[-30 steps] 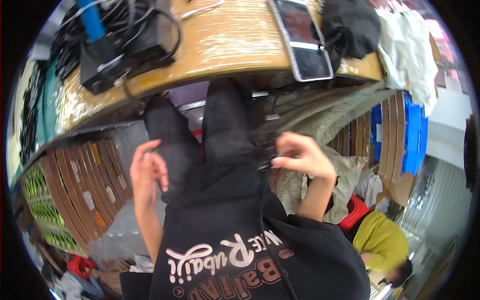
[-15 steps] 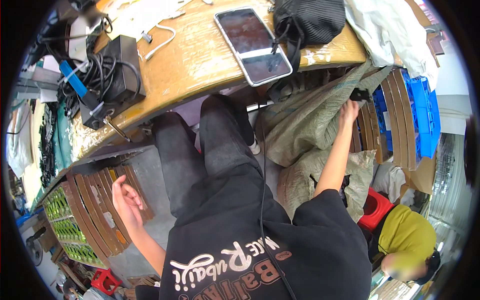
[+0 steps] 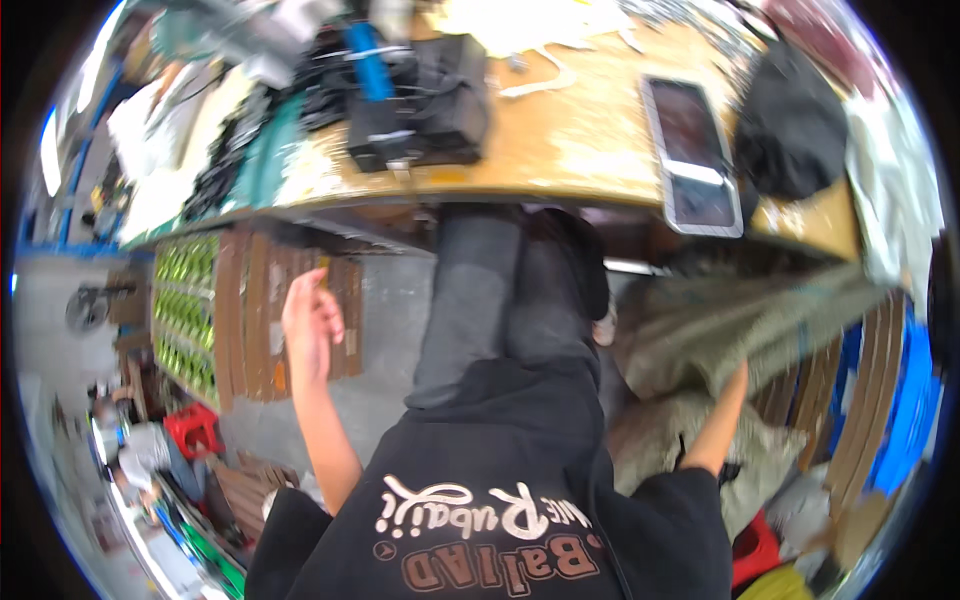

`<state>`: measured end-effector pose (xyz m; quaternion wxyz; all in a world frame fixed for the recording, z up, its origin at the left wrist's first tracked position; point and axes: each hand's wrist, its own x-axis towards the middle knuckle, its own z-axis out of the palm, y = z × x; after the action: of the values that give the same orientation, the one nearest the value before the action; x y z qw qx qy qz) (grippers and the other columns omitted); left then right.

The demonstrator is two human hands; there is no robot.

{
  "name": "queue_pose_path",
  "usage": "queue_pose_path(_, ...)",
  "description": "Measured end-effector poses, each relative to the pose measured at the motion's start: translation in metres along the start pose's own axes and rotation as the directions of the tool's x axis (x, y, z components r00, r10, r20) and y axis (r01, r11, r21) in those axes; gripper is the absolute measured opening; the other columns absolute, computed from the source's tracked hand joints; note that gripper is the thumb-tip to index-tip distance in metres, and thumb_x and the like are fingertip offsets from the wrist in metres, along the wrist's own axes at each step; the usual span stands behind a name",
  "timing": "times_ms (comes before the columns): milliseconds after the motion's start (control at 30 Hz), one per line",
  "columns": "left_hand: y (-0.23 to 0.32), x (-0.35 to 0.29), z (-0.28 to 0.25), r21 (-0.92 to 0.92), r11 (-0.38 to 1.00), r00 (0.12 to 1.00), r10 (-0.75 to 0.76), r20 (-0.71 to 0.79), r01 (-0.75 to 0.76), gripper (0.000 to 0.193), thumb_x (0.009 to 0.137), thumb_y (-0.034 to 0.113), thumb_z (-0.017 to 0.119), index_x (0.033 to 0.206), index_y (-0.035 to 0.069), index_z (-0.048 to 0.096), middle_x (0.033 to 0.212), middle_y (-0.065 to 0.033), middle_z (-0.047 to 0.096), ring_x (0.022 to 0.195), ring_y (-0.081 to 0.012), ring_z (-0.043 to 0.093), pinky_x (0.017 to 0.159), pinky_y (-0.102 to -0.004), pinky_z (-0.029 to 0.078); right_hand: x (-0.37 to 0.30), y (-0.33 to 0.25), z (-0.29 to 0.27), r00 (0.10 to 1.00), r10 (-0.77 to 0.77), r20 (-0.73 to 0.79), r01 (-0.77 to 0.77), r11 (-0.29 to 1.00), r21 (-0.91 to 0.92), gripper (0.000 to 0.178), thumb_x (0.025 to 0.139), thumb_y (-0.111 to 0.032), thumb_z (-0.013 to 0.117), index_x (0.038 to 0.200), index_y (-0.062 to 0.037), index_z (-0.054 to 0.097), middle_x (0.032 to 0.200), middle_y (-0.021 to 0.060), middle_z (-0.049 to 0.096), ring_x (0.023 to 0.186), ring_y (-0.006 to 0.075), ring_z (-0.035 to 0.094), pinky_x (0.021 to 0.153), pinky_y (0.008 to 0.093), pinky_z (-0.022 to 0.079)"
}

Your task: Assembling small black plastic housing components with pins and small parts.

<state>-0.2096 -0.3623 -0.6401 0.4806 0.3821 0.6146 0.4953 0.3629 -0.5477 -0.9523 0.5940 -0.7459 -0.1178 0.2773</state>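
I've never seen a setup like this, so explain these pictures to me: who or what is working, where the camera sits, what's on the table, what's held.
No machine is at work here: these are a person's bare hands. Every picture comes from a wide camera on that person's head, looking down, so straight edges bend near the rim.

On the table lie a phone, a dark pouch, a white cable and a black box with cables.

The left hand is empty, fingers loosely curled. The right forearm reaches to a greenish woven sack; the right hand is hidden there, so I cannot tell what it holds.
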Motion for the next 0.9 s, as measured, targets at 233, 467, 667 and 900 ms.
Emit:
queue_pose_path(233,0.069,0.085,0.004,0.281,0.894,0.933,0.359,0.015,-0.349,0.02,0.082,0.017,0.056,0.098,0.006,0.053,0.069,-0.0015,0.053,0.049,-0.0066,0.046,0.042,-0.0181,0.036,0.033,0.011,-0.045,0.991,-0.122,0.063,0.134,0.959,-0.252,0.021,0.079,-0.007,0.054,0.099,0.0006,0.05,0.094,0.0082,0.056,0.084,0.0185,0.054,0.071,0.0289,0.044)
queue_pose_path(467,0.094,0.247,0.036,0.67,0.545,0.783,0.616,0.088,-0.504,0.045,0.074,0.037,0.063,0.099,0.002,0.051,0.081,-0.0086,0.059,0.07,-0.0179,0.056,0.066,-0.0294,0.045,0.076,-0.014,-0.097,0.998,0.037,-0.048,-0.058,0.802,-0.594,0.03,0.076,-0.008,0.055,0.104,0.0017,0.051,0.1,0.0134,0.056,0.089,0.0216,0.053,0.078,0.0311,0.043)
queue_pose_path(667,0.104,0.348,0.021,0.874,0.437,0.862,0.505,-0.046,-0.21,0.075,0.059,0.053,0.069,0.107,0.0,0.048,0.09,-0.0155,0.058,0.081,-0.0268,0.058,0.074,-0.0349,0.045,-0.019,-0.192,0.007,0.75,-0.591,-0.296,0.487,0.797,-0.358,0.03,0.08,-0.002,0.052,0.109,0.0009,0.047,0.106,0.0134,0.053,0.09,0.0189,0.053,0.079,0.0301,0.044)
queue_pose_path(900,0.128,0.339,0.021,0.525,0.815,0.963,0.266,0.033,-0.243,0.041,0.066,0.026,0.067,0.099,0.004,0.057,0.072,-0.0061,0.061,0.058,-0.0146,0.057,0.046,-0.0276,0.047,-0.113,-0.323,0.118,0.642,-0.742,-0.194,0.741,0.665,-0.095,0.024,0.083,0.001,0.049,0.107,0.0022,0.046,0.103,0.0113,0.054,0.088,0.0148,0.053,0.082,0.0258,0.042)
